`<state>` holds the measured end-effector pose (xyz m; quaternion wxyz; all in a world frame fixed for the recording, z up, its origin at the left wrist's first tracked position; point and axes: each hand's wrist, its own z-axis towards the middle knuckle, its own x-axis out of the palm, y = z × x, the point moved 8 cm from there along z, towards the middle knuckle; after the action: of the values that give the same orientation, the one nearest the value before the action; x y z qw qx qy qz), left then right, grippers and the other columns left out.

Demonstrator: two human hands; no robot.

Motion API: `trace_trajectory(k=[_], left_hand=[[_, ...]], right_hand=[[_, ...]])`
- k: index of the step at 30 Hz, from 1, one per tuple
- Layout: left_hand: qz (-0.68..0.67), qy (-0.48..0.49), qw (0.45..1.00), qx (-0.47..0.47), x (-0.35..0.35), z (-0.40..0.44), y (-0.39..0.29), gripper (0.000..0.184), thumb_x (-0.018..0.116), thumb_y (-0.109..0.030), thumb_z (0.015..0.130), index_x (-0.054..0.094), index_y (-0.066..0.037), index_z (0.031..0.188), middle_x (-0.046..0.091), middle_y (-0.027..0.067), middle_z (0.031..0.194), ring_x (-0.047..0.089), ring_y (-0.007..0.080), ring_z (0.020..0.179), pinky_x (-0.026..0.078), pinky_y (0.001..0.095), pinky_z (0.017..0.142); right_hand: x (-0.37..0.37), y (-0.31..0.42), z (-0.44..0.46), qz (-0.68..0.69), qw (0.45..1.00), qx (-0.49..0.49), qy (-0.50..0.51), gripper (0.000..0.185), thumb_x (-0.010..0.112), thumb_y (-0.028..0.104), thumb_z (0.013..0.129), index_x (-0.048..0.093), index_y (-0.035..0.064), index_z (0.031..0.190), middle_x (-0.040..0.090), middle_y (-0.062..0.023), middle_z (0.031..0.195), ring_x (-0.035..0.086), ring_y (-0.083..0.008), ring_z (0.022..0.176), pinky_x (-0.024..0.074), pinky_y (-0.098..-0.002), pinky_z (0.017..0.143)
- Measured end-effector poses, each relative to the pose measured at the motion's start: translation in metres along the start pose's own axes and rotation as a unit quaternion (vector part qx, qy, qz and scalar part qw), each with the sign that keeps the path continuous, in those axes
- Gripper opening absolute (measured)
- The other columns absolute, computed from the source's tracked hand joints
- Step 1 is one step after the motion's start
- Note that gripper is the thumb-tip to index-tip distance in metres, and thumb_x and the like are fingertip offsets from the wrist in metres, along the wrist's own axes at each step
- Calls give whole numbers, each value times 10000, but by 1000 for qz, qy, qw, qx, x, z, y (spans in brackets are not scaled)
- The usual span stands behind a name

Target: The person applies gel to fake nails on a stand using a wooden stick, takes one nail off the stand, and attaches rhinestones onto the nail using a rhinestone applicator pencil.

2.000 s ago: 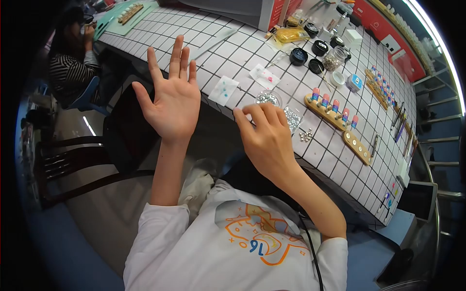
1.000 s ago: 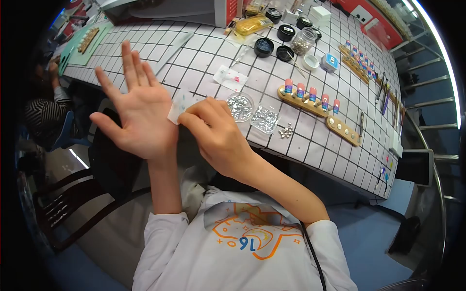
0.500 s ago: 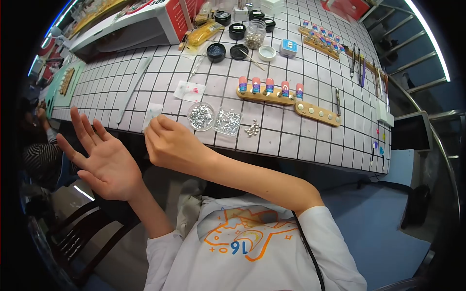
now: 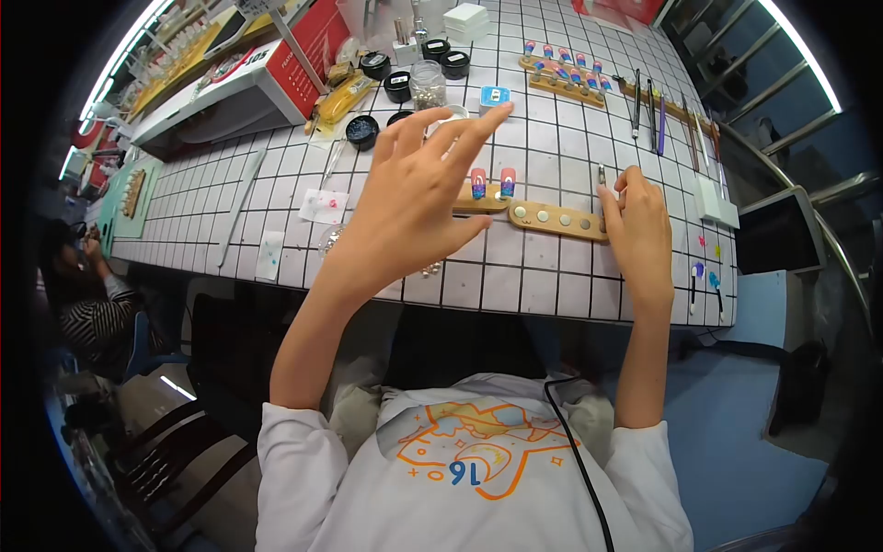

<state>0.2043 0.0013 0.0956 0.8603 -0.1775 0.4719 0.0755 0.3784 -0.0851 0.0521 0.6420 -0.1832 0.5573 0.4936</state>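
My left hand (image 4: 409, 198) hovers palm down above the table with its fingers spread and nothing in them. Beneath and beside it is a wooden strip (image 4: 478, 199) with painted false nails (image 4: 507, 182) standing on it; the hand hides part of the row. A second wooden strip (image 4: 552, 219) with round metal discs lies to its right. My right hand (image 4: 639, 225) is at that strip's right end, thumb and curled fingers at the near part of a slim metal tool (image 4: 602, 173), whose far end shows. The clear dish (image 4: 332, 239) of silver rhinestones is mostly covered by my left forearm.
Black jars (image 4: 397, 86), a jar of beads (image 4: 428, 87) and a blue-lidded box (image 4: 496, 97) stand farther back. More false nails (image 4: 561, 57) stand behind. Brushes (image 4: 650, 115) and a white block (image 4: 716, 204) are at the right. Another person (image 4: 97, 294) sits at the far left.
My right hand has swung from the small paper at the left to the metal tool at the right. My left hand has moved up and right over the table, turning palm down.
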Motion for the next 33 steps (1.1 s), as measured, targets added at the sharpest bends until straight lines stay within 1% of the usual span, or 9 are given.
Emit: trace_trajectory(k=[9, 11, 14, 17, 18, 21, 24, 27, 33], left_hand=[[59, 70, 996, -5, 16, 15, -24, 803, 665, -133, 599, 271, -181, 1297, 471, 85, 979, 381, 277, 1050, 232, 392, 949], [52, 72, 996, -33, 3, 5, -34, 769, 673, -93, 587, 319, -155, 1267, 443, 70, 1105, 365, 260, 1087, 207, 391, 965], [74, 79, 992, -70, -1, -18, -40, 651, 663, -93, 605, 391, -124, 1196, 440, 69, 1123, 357, 254, 1105, 203, 391, 967], [45, 82, 991, -92, 10, -41, -42, 312, 641, -88, 651, 525, -66, 940, 534, 46, 977, 459, 212, 1008, 246, 364, 938], [55, 73, 992, -84, 14, -45, -44, 222, 621, -84, 681, 535, -48, 883, 561, 40, 927, 499, 191, 946, 275, 352, 918], [107, 74, 988, -82, 28, -56, -38, 189, 594, -87, 712, 530, -37, 883, 565, 51, 957, 508, 182, 943, 285, 352, 915], [125, 63, 987, -84, 26, -60, -32, 133, 561, -104, 740, 524, -34, 846, 565, 77, 974, 507, 174, 956, 283, 352, 919], [116, 52, 988, -87, 22, -63, -27, 118, 547, -131, 752, 520, -38, 818, 566, 93, 975, 502, 175, 963, 275, 354, 925], [84, 75, 989, -95, 27, -58, -16, 152, 485, -149, 802, 493, -4, 848, 538, 150, 1030, 486, 219, 1004, 255, 361, 940]], right_hand=[[7, 5, 10, -29, 997, -67, 22, 92, 510, 14, 741, 487, -28, 819, 536, -137, 663, 505, -257, 671, 416, -362, 614], [-19, 0, 11, 176, 978, -85, -78, 136, 459, 11, 757, 557, -31, 841, 505, -118, 627, 482, -207, 607, 392, -315, 566], [-29, -11, 16, 484, 873, -53, -37, 253, 369, 16, 737, 604, -40, 811, 508, -61, 602, 465, -129, 571, 366, -255, 567], [-21, 9, 21, 617, 781, -68, 65, 311, 377, 38, 695, 526, -76, 942, 613, -160, 820, 559, -178, 792, 407, -252, 747], [-9, 13, 22, 597, 795, -57, 94, 342, 409, 37, 681, 467, -42, 1009, 596, -191, 939, 558, -206, 890, 402, -290, 805], [18, 32, 16, 458, 872, -112, 135, 315, 482, -17, 638, 432, 19, 948, 593, -178, 958, 546, -252, 972, 415, -317, 803], [34, 51, 10, 363, 906, -171, 135, 336, 589, 28, 617, 413, 8, 903, 603, -184, 871, 589, -280, 813, 424, -285, 711], [45, 58, 12, 360, 908, -129, 173, 391, 656, 55, 581, 410, 22, 884, 606, -174, 799, 591, -255, 671, 432, -301, 619], [54, 64, 14, 351, 914, -146, 141, 406, 706, 76, 569, 402, 49, 838, 604, -136, 714, 591, -214, 602, 441, -281, 546]])
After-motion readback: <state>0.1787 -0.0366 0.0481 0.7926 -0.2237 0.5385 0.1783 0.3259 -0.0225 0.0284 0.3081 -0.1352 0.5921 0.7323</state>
